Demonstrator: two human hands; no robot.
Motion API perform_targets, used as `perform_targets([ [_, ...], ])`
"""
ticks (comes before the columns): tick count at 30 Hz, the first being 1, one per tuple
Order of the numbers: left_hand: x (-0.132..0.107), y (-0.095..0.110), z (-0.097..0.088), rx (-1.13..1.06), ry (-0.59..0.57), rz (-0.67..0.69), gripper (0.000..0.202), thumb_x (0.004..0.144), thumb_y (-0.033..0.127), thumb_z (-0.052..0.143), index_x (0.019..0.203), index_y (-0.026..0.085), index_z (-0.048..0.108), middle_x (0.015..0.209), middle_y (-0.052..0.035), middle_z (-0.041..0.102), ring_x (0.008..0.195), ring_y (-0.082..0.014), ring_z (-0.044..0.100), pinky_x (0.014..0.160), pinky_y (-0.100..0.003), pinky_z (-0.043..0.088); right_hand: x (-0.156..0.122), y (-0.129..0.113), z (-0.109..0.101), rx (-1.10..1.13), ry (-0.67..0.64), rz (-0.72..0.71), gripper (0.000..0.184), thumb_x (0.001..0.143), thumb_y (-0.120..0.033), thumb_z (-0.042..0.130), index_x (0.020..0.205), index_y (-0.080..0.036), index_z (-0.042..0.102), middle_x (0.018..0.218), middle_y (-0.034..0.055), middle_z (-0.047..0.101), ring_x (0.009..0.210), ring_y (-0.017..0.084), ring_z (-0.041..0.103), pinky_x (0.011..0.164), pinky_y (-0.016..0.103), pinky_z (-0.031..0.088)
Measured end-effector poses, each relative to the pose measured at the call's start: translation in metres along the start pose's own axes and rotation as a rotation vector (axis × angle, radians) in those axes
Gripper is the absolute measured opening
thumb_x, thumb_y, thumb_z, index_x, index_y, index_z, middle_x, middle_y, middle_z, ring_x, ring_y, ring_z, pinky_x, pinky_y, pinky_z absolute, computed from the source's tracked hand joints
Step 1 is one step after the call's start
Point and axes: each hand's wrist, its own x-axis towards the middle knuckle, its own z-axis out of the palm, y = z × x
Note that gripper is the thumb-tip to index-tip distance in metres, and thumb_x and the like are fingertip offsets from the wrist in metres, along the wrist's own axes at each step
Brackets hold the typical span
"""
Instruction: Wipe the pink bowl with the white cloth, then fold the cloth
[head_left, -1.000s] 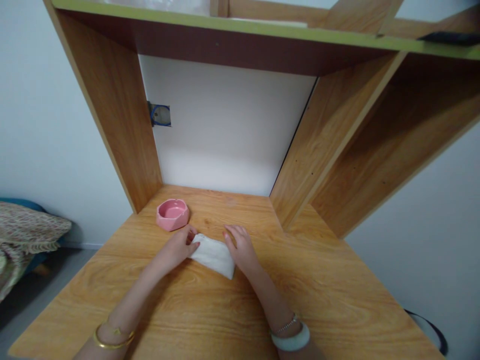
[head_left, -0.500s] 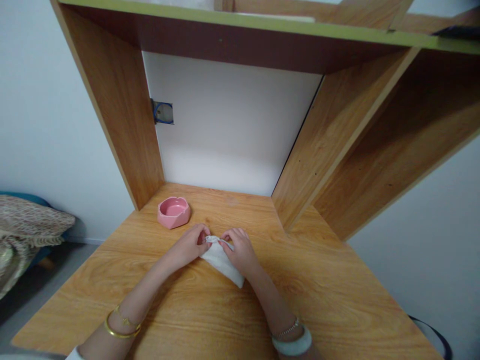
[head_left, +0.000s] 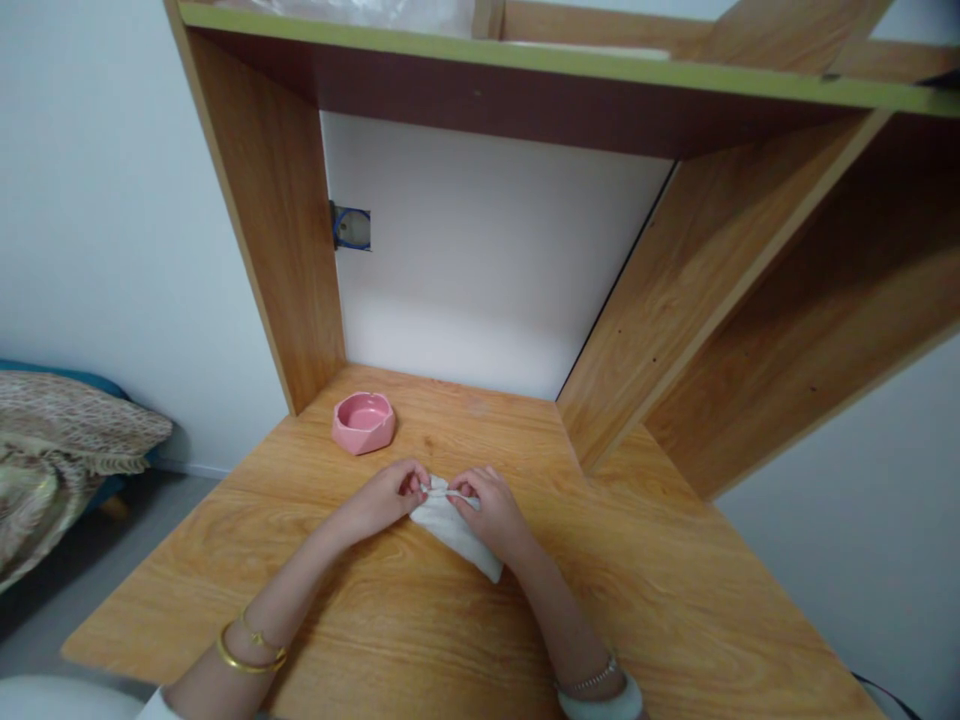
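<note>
A small white piece of cloth, which looks like a pouch point(head_left: 456, 537), lies slanted on the wooden desktop with its gathered upper edge toward the back. My left hand point(head_left: 391, 497) pinches that edge at its left corner between thumb and fingers. Closed on the same edge a little to the right is my right hand point(head_left: 496, 512), its palm over part of the cloth. The lower corner of the cloth pokes out below my right wrist. Whether anything is inside it, I cannot tell.
Behind my left hand stands a pink faceted ashtray point(head_left: 364, 422). Wooden side panels point(head_left: 262, 200) and a slanted divider point(head_left: 720, 270) frame the desk point(head_left: 420, 640), under a green-edged shelf point(head_left: 480, 50). A wall opening point(head_left: 352, 229) shows blue wire. Patterned fabric point(head_left: 67, 430) lies at the left.
The view has shifted, so everything sits slightly farther right. Both hands keep hold of the cloth's upper edge, with the fingers moved only slightly.
</note>
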Motion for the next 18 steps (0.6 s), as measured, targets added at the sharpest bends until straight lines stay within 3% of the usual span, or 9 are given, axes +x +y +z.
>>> perform_targets([
  [3,-0.001,0.0,0.002,0.022,0.004,0.02,0.007,0.069,0.018,0.054,0.075,0.016,0.05,0.066,0.003,0.048,0.061,-0.0096,0.044,0.059,-0.021,0.038,0.0,0.0,-0.001,0.0,0.016,-0.025,0.003,0.075,-0.02,0.057,0.078,-0.021,0.058,0.073,0.0003,0.058,0.075,0.016,0.049,0.072,0.03,0.036],
  [7,-0.002,-0.001,0.002,0.059,0.061,0.044,0.021,0.068,0.018,0.056,0.088,0.017,0.051,0.074,0.0012,0.05,0.066,-0.0111,0.047,0.062,-0.023,0.04,-0.001,-0.003,-0.004,0.01,0.05,-0.064,0.001,0.077,-0.022,0.056,0.077,-0.021,0.056,0.079,0.0016,0.059,0.08,0.018,0.049,0.075,0.032,0.036],
  [11,-0.003,0.001,-0.001,0.11,0.042,0.056,0.025,0.072,0.024,0.055,0.095,0.016,0.054,0.079,-0.0015,0.053,0.07,-0.0126,0.048,0.064,-0.024,0.041,-0.002,-0.007,-0.01,0.037,0.104,-0.086,0.002,0.077,-0.022,0.054,0.077,-0.022,0.056,0.08,0.0021,0.059,0.083,0.018,0.049,0.076,0.032,0.036],
  [18,-0.007,0.01,-0.005,0.113,0.006,0.052,0.019,0.075,0.034,0.052,0.077,0.015,0.055,0.069,0.0007,0.052,0.062,-0.0112,0.046,0.057,-0.021,0.038,-0.002,-0.007,-0.005,0.263,0.077,0.01,0.005,0.077,-0.024,0.052,0.079,-0.021,0.055,0.071,-0.0011,0.057,0.066,0.013,0.051,0.063,0.025,0.039],
])
